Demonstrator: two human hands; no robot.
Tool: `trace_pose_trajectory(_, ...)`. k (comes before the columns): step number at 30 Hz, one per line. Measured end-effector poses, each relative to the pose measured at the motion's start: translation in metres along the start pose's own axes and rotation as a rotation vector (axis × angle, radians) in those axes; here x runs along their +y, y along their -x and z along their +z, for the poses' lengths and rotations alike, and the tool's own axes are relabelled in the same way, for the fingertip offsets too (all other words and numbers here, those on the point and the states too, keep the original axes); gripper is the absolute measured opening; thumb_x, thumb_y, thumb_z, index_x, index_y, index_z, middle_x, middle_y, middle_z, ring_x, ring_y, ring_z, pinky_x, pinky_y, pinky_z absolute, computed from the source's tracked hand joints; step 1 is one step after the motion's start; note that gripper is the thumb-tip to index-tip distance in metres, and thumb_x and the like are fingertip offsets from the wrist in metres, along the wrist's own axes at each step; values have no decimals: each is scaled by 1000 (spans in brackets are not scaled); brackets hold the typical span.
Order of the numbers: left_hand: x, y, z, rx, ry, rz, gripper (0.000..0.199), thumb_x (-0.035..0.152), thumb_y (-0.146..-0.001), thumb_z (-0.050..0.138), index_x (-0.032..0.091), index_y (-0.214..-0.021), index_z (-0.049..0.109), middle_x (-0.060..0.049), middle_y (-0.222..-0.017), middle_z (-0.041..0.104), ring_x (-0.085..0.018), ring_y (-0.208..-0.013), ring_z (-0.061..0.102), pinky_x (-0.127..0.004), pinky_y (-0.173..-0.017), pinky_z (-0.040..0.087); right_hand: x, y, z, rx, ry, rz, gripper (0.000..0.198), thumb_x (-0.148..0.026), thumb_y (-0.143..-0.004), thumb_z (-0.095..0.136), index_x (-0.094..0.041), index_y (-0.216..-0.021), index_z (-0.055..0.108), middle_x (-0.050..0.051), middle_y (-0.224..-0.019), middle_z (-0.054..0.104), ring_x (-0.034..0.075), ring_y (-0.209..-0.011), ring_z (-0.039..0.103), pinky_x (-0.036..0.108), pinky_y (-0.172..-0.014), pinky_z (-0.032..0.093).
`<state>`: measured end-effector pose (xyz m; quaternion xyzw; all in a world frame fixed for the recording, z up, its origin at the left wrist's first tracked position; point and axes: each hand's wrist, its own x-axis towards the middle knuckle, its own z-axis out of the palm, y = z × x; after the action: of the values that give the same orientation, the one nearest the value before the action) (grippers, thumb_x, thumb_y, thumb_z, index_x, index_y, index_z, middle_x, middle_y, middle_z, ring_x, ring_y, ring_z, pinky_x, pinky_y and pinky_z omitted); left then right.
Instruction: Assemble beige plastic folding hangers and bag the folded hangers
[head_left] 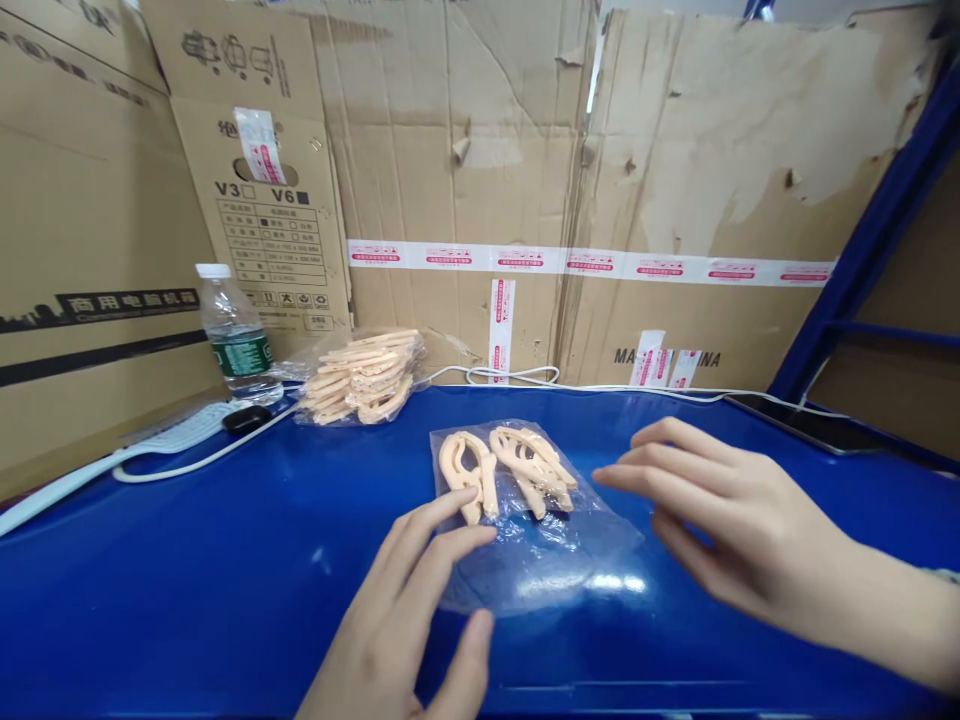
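A clear plastic bag (517, 570) lies flat on the blue tabletop. Inside it are beige looped pieces that look like folding clothes hangers (534, 465), in two clusters side by side. My left hand (420, 600) comes in from the bottom with its fingers spread. Its fingertips overlap the bag's left side, near the left cluster; I cannot tell whether they press on it. To the right of the bag, my right hand (720, 500) hovers with fingers stretched out and nothing in them.
Behind and left, a stack of similar beige hangers (364, 375) in clear plastic stands beside a water bottle (236, 340). A pale blue flyswatter-like tool (172, 435), a small black object (247, 418) and a white cable (517, 375) lie nearby. A phone-like slab (806, 425) rests back right. Cardboard walls (465, 180) close the back.
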<state>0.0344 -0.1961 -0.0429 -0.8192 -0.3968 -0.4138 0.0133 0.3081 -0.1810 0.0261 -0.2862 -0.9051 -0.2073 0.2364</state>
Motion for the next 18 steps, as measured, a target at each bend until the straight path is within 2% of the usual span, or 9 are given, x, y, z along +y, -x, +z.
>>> trace_pose_trajectory(4,-9,0,-14,-24,2,-30,44,11,-75,42,28,-114,52,-3,-132,57,-23,-119,58,-37,-94,54,26,11,-4,-262,-185,127,48,-7,-80,51,-21,-126,49,10,-123,53,22,-112,52,35,-90,50)
trace_pose_trajectory(6,-13,-1,-18,-47,-15,-16,48,9,-71,41,28,-114,52,-3,-130,59,-23,-118,59,-36,-93,55,31,13,3,-351,-300,172,49,-15,-81,59,-23,-127,48,10,-129,49,22,-117,50,35,-95,47)
trace_pose_trajectory(9,-19,-6,-18,-70,-39,47,49,11,-74,44,26,-120,50,-8,-128,60,-24,-116,61,-36,-91,56,34,13,20,-305,-478,227,41,-30,-82,67,-21,-119,51,10,-123,52,21,-113,51,36,-95,46)
trace_pose_trajectory(12,-23,-9,-10,-128,-65,81,46,17,-82,51,23,-127,46,-11,-124,62,-24,-111,64,-34,-89,57,34,11,35,-199,-606,291,17,-34,-89,60,-18,-97,58,8,-109,58,18,-101,56,33,-89,47)
trace_pose_trajectory(15,-26,-8,-3,-150,-70,46,43,21,-88,51,23,-130,45,-7,-113,68,-21,-102,68,-30,-83,59,31,12,42,-162,-655,348,19,-31,-93,55,-18,-81,60,7,-99,61,16,-93,58,33,-86,46)
trace_pose_trajectory(18,-26,-7,-2,-114,-58,39,36,22,-90,51,25,-126,49,-3,-103,71,-19,-93,71,-26,-78,59,24,15,39,-175,-702,380,16,-30,-91,58,-18,-80,61,6,-98,64,16,-93,59,32,-85,46)
